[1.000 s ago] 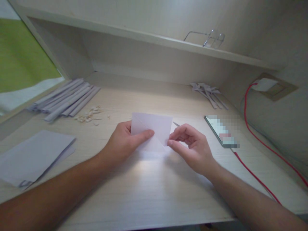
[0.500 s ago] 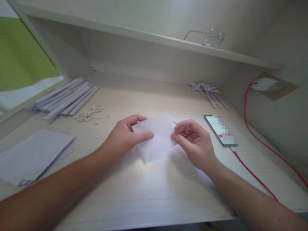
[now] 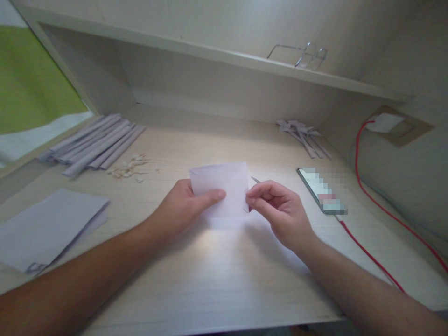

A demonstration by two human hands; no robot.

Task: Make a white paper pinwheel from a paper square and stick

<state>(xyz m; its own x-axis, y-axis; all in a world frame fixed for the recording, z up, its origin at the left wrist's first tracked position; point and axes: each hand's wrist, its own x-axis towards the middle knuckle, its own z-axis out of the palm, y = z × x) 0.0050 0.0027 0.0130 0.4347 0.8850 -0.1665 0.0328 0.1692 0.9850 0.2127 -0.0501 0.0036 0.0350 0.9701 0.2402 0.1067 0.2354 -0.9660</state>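
Observation:
A folded piece of white paper (image 3: 224,179) is held up above the middle of the desk. My left hand (image 3: 187,200) grips its left side, thumb across the front and fingers hidden behind. At the right edge, the thumb and forefinger of my right hand (image 3: 280,205) are pinched together at the paper. A thin pointed grey tip (image 3: 255,179) sticks out past my right fingers; what it belongs to is hidden in the hand.
Rolled paper tubes (image 3: 98,142) lie at the back left, beside small pale scraps (image 3: 129,167). Folded sheets (image 3: 56,224) rest at left. Thin folded paper strips (image 3: 301,133) sit back right. A phone (image 3: 317,191) with a red cable (image 3: 371,259) lies right.
The paper has turned between my hands, so its top edge now runs nearly level instead of rising to a corner. Both hands stay in nearly the same place.

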